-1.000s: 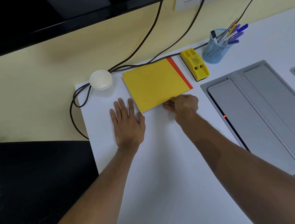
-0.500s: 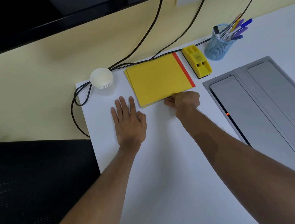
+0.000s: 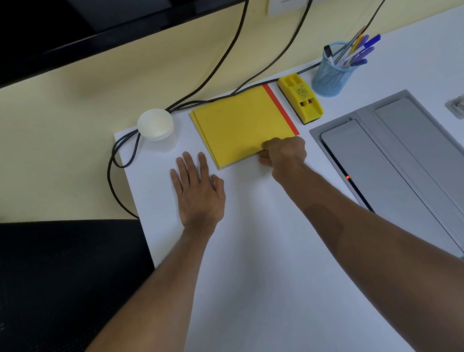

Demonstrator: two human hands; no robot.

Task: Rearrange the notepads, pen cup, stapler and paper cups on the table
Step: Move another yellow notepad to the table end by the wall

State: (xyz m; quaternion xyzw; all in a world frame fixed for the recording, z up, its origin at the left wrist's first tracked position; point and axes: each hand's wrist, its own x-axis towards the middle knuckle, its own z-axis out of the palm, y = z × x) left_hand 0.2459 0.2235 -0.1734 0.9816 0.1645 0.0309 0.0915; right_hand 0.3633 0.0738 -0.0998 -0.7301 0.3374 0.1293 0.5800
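Fingers of the right hand pinch the near right corner of the notepads, whose stack extends away toward the wall; left hand lies flat, spread, beside.

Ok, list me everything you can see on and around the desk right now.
notepads: stacked, count unclear, yellow, red edge, back of the table
paper cups: nested stack, white, left of the notepads
stapler: one, yellow, right of the notepads
pen cup: one, blue mesh, holding pens, right of the stapler
cables: black, along the wall and off the table's left corner
grey panel: one, set in the table, right
left hand: flat on the table, open
right hand: pinching the notepads' near edge
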